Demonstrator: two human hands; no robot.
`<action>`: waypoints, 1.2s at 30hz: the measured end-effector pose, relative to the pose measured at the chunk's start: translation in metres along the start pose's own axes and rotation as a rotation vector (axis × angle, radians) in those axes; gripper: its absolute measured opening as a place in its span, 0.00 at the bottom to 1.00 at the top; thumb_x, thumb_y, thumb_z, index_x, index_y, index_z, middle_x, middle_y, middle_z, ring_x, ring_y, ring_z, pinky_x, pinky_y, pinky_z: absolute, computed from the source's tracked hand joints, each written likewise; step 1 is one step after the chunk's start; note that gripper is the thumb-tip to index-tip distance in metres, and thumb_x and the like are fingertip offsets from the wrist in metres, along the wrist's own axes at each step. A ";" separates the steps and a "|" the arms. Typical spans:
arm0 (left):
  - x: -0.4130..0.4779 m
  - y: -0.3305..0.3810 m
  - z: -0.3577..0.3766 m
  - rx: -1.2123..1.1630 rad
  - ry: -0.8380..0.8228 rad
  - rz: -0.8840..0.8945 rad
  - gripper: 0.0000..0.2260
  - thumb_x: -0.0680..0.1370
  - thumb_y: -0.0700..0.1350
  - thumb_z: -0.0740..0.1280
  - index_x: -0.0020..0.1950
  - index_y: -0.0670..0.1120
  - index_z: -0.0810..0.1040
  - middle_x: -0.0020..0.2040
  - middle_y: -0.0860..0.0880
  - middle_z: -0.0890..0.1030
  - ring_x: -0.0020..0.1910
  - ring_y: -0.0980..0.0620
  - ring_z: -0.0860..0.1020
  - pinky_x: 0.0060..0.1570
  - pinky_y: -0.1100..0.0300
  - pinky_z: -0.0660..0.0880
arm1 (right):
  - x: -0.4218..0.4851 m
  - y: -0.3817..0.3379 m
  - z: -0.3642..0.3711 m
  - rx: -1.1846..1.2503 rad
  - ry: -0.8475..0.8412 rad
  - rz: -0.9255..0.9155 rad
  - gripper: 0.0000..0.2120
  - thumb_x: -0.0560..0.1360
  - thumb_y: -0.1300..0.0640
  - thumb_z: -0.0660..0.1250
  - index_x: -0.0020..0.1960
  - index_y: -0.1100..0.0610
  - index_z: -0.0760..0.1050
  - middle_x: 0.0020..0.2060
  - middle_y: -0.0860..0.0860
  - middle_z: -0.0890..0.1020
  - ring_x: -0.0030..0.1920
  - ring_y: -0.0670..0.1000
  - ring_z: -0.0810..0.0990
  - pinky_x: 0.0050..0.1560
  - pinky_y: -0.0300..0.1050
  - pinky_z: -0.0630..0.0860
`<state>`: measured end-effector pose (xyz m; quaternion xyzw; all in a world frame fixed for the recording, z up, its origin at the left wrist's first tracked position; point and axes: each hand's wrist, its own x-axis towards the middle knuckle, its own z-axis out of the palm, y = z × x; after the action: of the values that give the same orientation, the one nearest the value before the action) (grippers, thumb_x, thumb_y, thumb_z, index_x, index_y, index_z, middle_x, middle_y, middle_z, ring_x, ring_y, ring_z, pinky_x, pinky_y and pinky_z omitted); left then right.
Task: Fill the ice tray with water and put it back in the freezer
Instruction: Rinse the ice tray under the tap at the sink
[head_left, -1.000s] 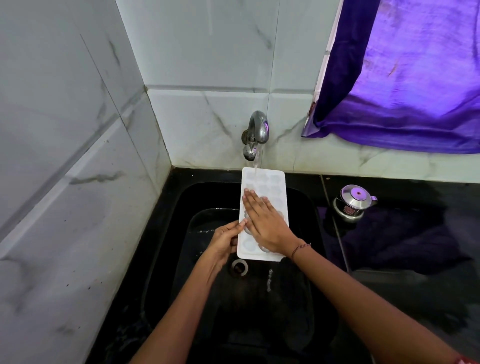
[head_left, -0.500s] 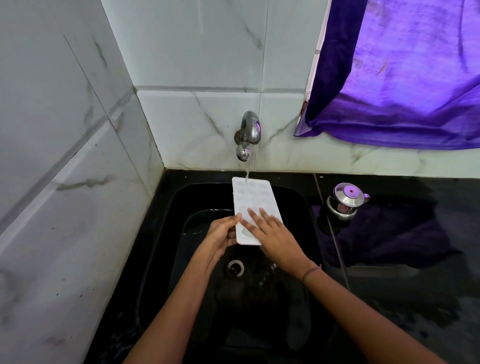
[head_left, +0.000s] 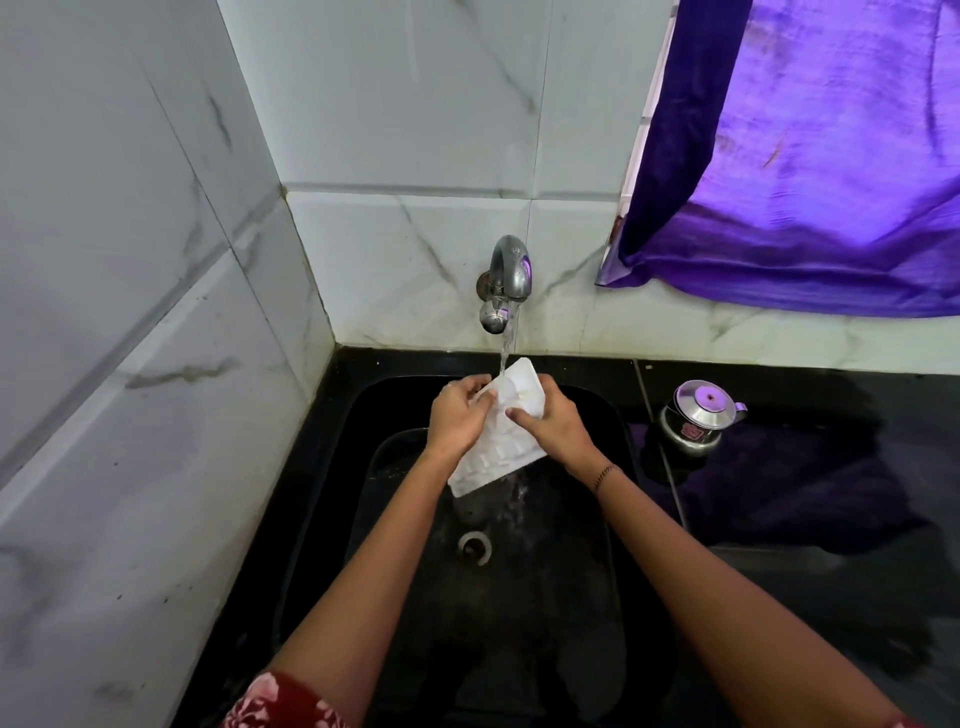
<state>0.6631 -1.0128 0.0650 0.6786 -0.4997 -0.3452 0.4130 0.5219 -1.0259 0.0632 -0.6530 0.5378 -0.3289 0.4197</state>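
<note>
- Fingers (head_left: 469, 388) of my left hand (head_left: 457, 423) were curled round the left edge of the ice tray (head_left: 496, 454), up near its far end.
- My right hand (head_left: 556, 428) held the right edge, with the thumb (head_left: 514, 414) pressed on top and the other fingers tucked behind where I could not see them.
- The tray was in the air over the black sink (head_left: 587, 519), touching only my hands. It was tipped, with the far end high under the tap (head_left: 506, 280) and the near end low.
- Water (head_left: 504, 351) ran from the tap onto the high end. Some spilled off the low end and splashed down near the drain (head_left: 474, 545).
- I think this was the filling step, and it was not done. Tipped like that, the little cups could not hold much, and I could not tell how full they were.
- Next, I think the tray needed to be laid flat under the water so every cup could fill up. Then the tap needed turning off, which takes one free hand.
- After that it would need a slow, flat carry to the freezer, which was not in sight.
- A shiny steel pot (head_left: 696, 418) sat on the dark counter (head_left: 805, 545) to the right, well apart from the tray.
</note>
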 end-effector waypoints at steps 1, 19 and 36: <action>0.001 0.006 0.000 0.008 0.012 0.044 0.12 0.78 0.46 0.63 0.59 0.45 0.79 0.54 0.47 0.80 0.52 0.52 0.78 0.51 0.61 0.73 | 0.003 -0.003 0.001 -0.021 -0.025 0.006 0.22 0.73 0.57 0.70 0.64 0.59 0.68 0.49 0.50 0.77 0.49 0.48 0.76 0.44 0.37 0.72; -0.014 -0.085 -0.022 -0.465 0.238 -0.539 0.12 0.81 0.47 0.57 0.60 0.42 0.74 0.48 0.44 0.79 0.44 0.46 0.78 0.42 0.54 0.75 | 0.040 -0.020 -0.010 0.217 0.043 0.154 0.23 0.70 0.52 0.74 0.60 0.54 0.69 0.55 0.52 0.78 0.53 0.53 0.80 0.56 0.51 0.78; -0.038 -0.092 -0.023 -0.863 0.016 -0.446 0.11 0.79 0.33 0.58 0.60 0.42 0.72 0.46 0.46 0.81 0.41 0.52 0.81 0.32 0.63 0.79 | 0.063 -0.017 -0.017 -0.758 0.235 -0.297 0.25 0.81 0.47 0.49 0.72 0.61 0.62 0.68 0.58 0.70 0.68 0.56 0.67 0.67 0.49 0.63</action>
<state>0.7093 -0.9563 -0.0065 0.5386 -0.1499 -0.5960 0.5763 0.5269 -1.0896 0.0848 -0.7897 0.5649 -0.2369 0.0340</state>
